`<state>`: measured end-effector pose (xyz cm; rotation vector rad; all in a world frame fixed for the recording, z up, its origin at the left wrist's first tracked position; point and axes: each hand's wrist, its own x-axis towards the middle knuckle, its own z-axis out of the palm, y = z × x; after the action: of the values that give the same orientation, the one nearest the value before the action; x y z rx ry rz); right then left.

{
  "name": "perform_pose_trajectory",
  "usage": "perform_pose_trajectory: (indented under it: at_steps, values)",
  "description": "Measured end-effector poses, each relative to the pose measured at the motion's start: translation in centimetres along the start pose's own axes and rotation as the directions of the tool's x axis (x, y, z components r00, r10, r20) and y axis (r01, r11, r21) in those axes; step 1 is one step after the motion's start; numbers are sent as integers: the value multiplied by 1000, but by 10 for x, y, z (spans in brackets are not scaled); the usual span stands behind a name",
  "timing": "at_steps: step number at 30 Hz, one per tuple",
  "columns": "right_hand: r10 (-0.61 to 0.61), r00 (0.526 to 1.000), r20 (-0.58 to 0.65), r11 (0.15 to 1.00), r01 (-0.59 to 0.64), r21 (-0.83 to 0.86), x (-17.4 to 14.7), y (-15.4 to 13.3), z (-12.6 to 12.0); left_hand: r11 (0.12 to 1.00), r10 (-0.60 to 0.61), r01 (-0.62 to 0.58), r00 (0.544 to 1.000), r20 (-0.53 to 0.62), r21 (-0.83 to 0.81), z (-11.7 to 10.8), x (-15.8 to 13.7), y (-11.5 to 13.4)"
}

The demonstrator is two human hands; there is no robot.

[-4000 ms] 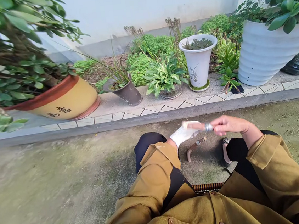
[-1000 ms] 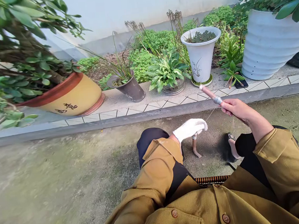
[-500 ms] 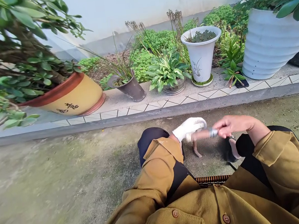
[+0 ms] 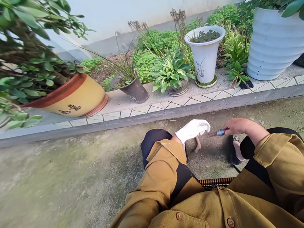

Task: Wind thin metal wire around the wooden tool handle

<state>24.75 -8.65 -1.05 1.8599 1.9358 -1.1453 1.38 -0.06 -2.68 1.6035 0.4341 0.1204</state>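
My left hand (image 4: 193,130) wears a white glove. Its fingers are curled closed around a bent brown piece that looks like a stick (image 4: 197,144), whose lower end hooks out below the glove. To its right, my bare right hand (image 4: 237,126) grips a slim brown tool with a blue-silver band (image 4: 220,132). The tool's brown end points left toward the glove, with a small gap between them. What kind of tool it is I cannot make out; a blurred end shows beyond the right wrist.
Several potted plants line a low tiled ledge (image 4: 151,108) ahead, among them a tan pot (image 4: 77,100), a white flared pot (image 4: 204,59) and a large ribbed white pot (image 4: 275,43). A dark flat object (image 4: 246,84) lies on the ledge. My knees flank both hands.
My right hand has drawn the banded tool slightly right, away from the gloved hand. The bent stick's lower end has shifted a little up and left.
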Motion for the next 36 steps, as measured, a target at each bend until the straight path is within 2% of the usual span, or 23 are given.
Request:
perform_pose_trajectory:
  at_steps: [1, 2, 4, 5, 6, 7, 8, 9, 10, 12, 14, 16, 18, 22, 25, 28, 30, 32, 34, 36]
  values:
    - [-80, 992, 101, 997, 77, 32, -2, -6, 2, 1000, -4, 4, 1000, -16, -4, -1, 0, 0]
    - [-178, 963, 203, 983, 163, 89, -6, -11, 2, 1000, -7, 7, 999, -35, -17, -2, 0, 0]
    - [-400, 852, 338, 908, 316, 277, -18, -16, -3, 999, -14, 11, 997, -73, -46, -4, 2, -2]
    - [-494, 803, 334, 849, 363, 383, -25, -16, -7, 999, -15, 11, 997, -82, -50, -4, 2, -3]
    - [-558, 784, 272, 785, 391, 481, -32, -14, -13, 999, -15, 11, 996, -86, -47, -4, 3, -4]
    - [-590, 793, 154, 712, 420, 563, -38, -10, -18, 999, -18, 15, 997, -81, -42, -4, 4, -5]
    - [-554, 832, -25, 642, 447, 623, -42, -4, -24, 999, -25, 23, 997, -68, -40, -2, 4, -6]
    - [-446, 872, -203, 600, 460, 655, -45, 3, -28, 999, -37, 34, 998, -53, -42, -1, 4, -6]
    - [-327, 886, -328, 585, 462, 666, -44, 11, -32, 998, -47, 45, 998, -39, -50, 1, 4, -6]
    - [-105, 887, -450, 624, 411, 664, -37, 27, -35, 996, -58, 56, 998, -23, -66, 4, 4, -5]
    - [23, 875, -483, 681, 340, 649, -27, 40, -33, 995, -47, 45, 999, -26, -89, 7, 3, -3]
    - [52, 863, -502, 683, 336, 649, -21, 47, -30, 993, -30, 26, 999, -35, -111, 8, 2, 0]
    - [13, 863, -506, 619, 390, 682, -21, 47, -28, 994, -28, 20, 997, -72, -110, 7, 2, 1]
    - [-55, 879, -473, 431, 448, 783, -29, 33, -25, 996, -35, 17, 979, -199, -92, 2, 2, -2]
    - [-82, 882, -464, 390, 457, 800, -22, 18, -19, 995, -3, -25, 962, -272, -101, 2, 5, -5]
    - [-64, 867, -494, 424, 472, 773, 0, -1, -2, 976, 80, -136, 950, -302, -171, 10, 13, -8]
    - [-63, 879, -472, 458, 445, 769, 16, -14, 12, 960, 90, -180, 925, -370, -215, 17, 20, -11]
    - [-48, 882, -468, 499, 427, 754, 27, -24, 24, 967, 24, -157, 841, -540, -201, 25, 25, -15]
    - [-3, 847, -531, 592, 430, 682, 32, -28, 31, 979, -40, -92, 791, -610, -183, 29, 26, -20]
    - [66, 772, -632, 669, 436, 602, 33, -28, 33, 989, -84, -12, 783, -617, -150, 33, 24, -23]
